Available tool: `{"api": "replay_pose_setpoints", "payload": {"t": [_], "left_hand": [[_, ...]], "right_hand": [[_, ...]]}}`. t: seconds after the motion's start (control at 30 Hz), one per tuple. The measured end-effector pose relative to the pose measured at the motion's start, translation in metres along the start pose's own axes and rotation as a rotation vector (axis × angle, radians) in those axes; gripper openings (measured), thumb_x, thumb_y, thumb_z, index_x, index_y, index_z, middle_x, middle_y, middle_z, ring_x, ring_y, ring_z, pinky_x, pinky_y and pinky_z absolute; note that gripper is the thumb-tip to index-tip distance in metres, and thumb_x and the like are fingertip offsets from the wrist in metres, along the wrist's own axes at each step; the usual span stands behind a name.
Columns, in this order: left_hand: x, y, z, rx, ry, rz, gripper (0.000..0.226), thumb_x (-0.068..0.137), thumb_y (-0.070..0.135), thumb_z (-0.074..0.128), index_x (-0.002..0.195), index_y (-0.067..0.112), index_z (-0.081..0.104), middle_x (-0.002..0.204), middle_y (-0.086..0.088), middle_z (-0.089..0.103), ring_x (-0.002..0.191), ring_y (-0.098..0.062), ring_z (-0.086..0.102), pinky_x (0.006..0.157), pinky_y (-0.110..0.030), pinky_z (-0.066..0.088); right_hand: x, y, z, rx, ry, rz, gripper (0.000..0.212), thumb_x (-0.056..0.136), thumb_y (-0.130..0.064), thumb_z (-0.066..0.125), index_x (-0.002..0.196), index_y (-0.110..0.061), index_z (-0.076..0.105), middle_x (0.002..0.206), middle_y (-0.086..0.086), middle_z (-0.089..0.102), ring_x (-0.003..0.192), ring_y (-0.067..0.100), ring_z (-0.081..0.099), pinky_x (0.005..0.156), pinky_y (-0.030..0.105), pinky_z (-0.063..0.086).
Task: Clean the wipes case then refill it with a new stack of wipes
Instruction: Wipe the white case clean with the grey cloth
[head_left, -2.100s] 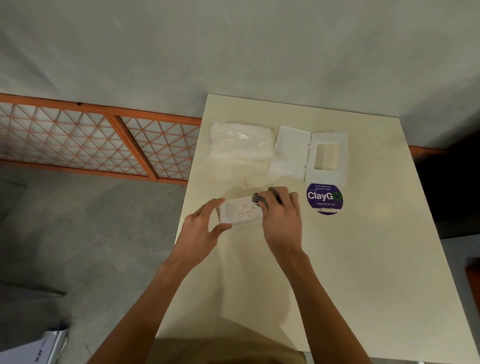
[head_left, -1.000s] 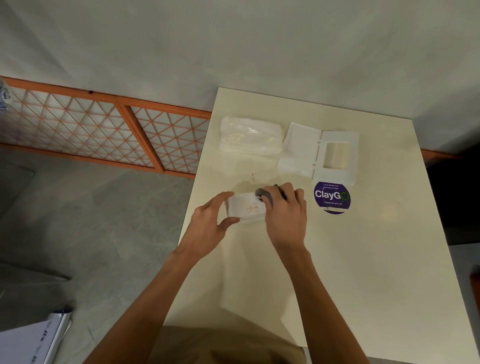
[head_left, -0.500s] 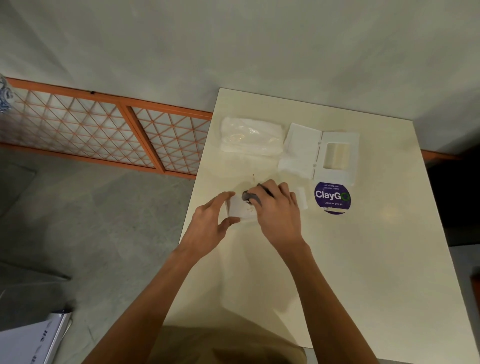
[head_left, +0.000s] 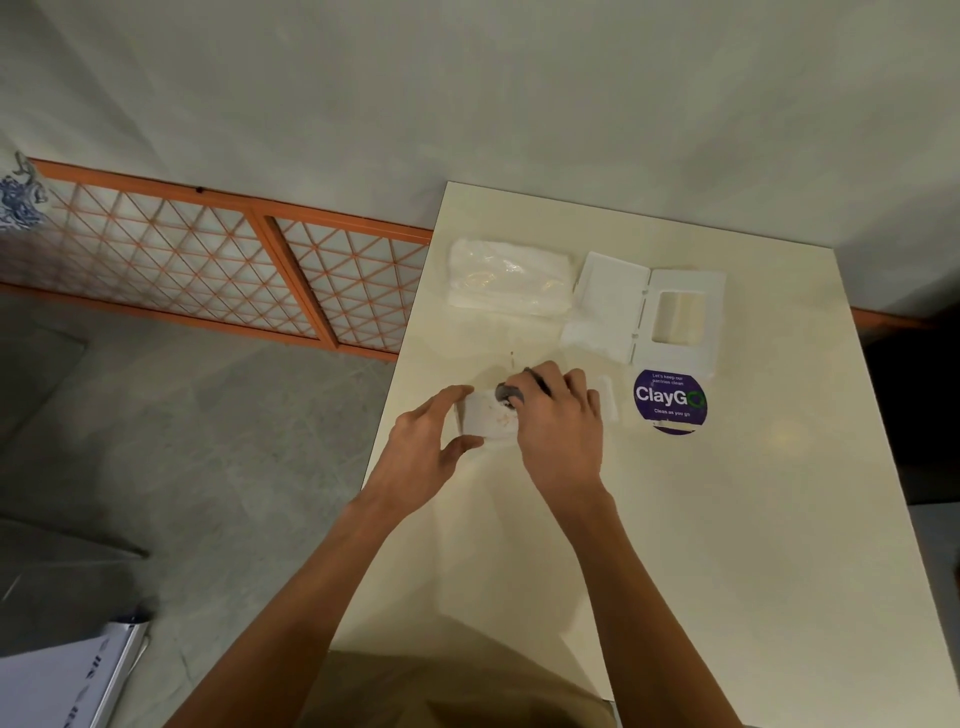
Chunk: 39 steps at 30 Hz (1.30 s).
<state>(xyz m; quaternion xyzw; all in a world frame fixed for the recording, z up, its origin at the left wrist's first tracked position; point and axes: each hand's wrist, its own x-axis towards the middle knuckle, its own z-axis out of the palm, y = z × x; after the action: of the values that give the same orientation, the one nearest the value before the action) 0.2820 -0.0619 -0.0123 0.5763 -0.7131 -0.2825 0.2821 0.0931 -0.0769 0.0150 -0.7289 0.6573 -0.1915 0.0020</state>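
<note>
Round purple sticker (head_left: 670, 400), stuck flat on the desk (head_left: 727, 519).
- Large white lettering: "ClayGo", with the final "o" drawn as a green ring.
- Small line above: "Let's keep our pantries clean".
- Small line below: "Clean as you go".

White panel (head_left: 62, 680) on the floor, lower left: dark printed marks, too blurred to read.

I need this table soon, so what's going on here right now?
A person is cleaning the wipes case tray on the table. The left hand grips one end; the right hand holds a grey pad against its speckled inside. The open lid and a wrapped pack of wipes lie behind, not yet used.
</note>
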Motion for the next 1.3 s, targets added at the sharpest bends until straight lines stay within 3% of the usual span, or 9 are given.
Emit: {"api": "replay_pose_setpoints", "payload": {"t": [0.1, 0.27, 0.43, 0.57, 0.7, 0.8, 0.93, 1.2, 1.3], "left_hand": [[0.0, -0.001, 0.0, 0.01, -0.003, 0.017, 0.061, 0.09, 0.031, 0.083, 0.143, 0.02, 0.054, 0.133, 0.004, 0.07, 0.11, -0.025, 0.071, 0.092, -0.036, 0.058], [0.0, 0.001, 0.0, 0.017, 0.001, -0.012, 0.062, 0.09, 0.033, 0.083, 0.144, 0.021, 0.054, 0.136, 0.006, 0.069, 0.107, -0.027, 0.07, 0.091, -0.036, 0.057], [-0.001, 0.0, -0.001, 0.008, 0.01, -0.01, 0.063, 0.089, 0.034, 0.084, 0.143, 0.022, 0.055, 0.131, 0.006, 0.07, 0.109, -0.023, 0.068, 0.092, -0.03, 0.054], [-0.004, 0.004, 0.001, -0.01, 0.036, -0.059, 0.065, 0.085, 0.038, 0.087, 0.142, 0.024, 0.058, 0.137, 0.007, 0.067, 0.116, -0.017, 0.066, 0.1, -0.038, 0.056], [-0.011, 0.004, 0.003, -0.107, 0.025, -0.14, 0.082, 0.079, 0.045, 0.09, 0.149, 0.032, 0.049, 0.143, 0.013, 0.061, 0.125, -0.011, 0.061, 0.111, -0.032, 0.05], [-0.014, 0.005, 0.005, -0.167, 0.015, -0.199, 0.087, 0.076, 0.043, 0.093, 0.15, 0.034, 0.047, 0.142, 0.016, 0.061, 0.126, -0.005, 0.058, 0.113, -0.027, 0.046], [-0.014, 0.005, 0.006, -0.135, 0.041, -0.173, 0.067, 0.081, 0.038, 0.09, 0.138, 0.027, 0.057, 0.132, 0.015, 0.068, 0.12, -0.01, 0.065, 0.107, -0.027, 0.052], [-0.014, 0.003, 0.01, -0.091, 0.063, -0.145, 0.066, 0.082, 0.038, 0.089, 0.138, 0.024, 0.057, 0.125, 0.007, 0.073, 0.114, -0.017, 0.069, 0.101, -0.035, 0.057], [-0.014, 0.003, 0.01, -0.069, 0.067, -0.132, 0.067, 0.082, 0.04, 0.089, 0.138, 0.021, 0.057, 0.124, 0.004, 0.074, 0.113, -0.02, 0.07, 0.098, -0.038, 0.058]], "right_hand": [[-0.002, -0.005, 0.004, 0.031, -0.039, -0.097, 0.018, 0.094, -0.012, 0.074, 0.106, -0.027, 0.075, 0.111, -0.004, 0.064, 0.092, 0.027, 0.056, 0.074, 0.041, 0.048], [0.002, 0.009, -0.003, 0.013, -0.008, 0.03, 0.018, 0.096, -0.013, 0.074, 0.102, -0.03, 0.076, 0.107, -0.005, 0.065, 0.091, 0.028, 0.055, 0.072, 0.04, 0.046], [-0.005, -0.007, 0.005, 0.144, -0.096, -0.055, 0.015, 0.101, -0.019, 0.069, 0.11, -0.03, 0.074, 0.114, -0.007, 0.063, 0.097, 0.026, 0.055, 0.08, 0.041, 0.05], [-0.001, 0.015, -0.015, 0.421, -0.114, 0.178, 0.02, 0.108, -0.031, 0.06, 0.121, -0.039, 0.074, 0.12, -0.011, 0.064, 0.105, 0.015, 0.052, 0.087, 0.029, 0.041], [-0.004, 0.055, -0.026, 0.436, 0.036, 0.39, 0.021, 0.106, -0.03, 0.064, 0.127, -0.028, 0.064, 0.119, 0.002, 0.067, 0.111, 0.026, 0.058, 0.091, 0.04, 0.05], [-0.006, 0.075, -0.027, 0.355, 0.062, 0.479, 0.018, 0.108, -0.032, 0.059, 0.122, -0.02, 0.064, 0.115, 0.004, 0.065, 0.11, 0.028, 0.058, 0.088, 0.04, 0.05], [-0.015, 0.07, -0.012, 0.247, 0.078, 0.443, 0.02, 0.109, -0.026, 0.06, 0.12, -0.011, 0.068, 0.113, 0.009, 0.058, 0.099, 0.029, 0.058, 0.084, 0.043, 0.055], [-0.04, -0.005, 0.013, 0.289, 0.073, 0.281, 0.017, 0.106, -0.017, 0.065, 0.118, -0.009, 0.072, 0.106, 0.01, 0.058, 0.092, 0.034, 0.061, 0.074, 0.045, 0.059], [-0.041, -0.014, 0.006, 0.351, -0.035, 0.251, 0.02, 0.108, -0.023, 0.062, 0.122, -0.015, 0.073, 0.108, 0.005, 0.059, 0.092, 0.024, 0.061, 0.079, 0.034, 0.059]]}}
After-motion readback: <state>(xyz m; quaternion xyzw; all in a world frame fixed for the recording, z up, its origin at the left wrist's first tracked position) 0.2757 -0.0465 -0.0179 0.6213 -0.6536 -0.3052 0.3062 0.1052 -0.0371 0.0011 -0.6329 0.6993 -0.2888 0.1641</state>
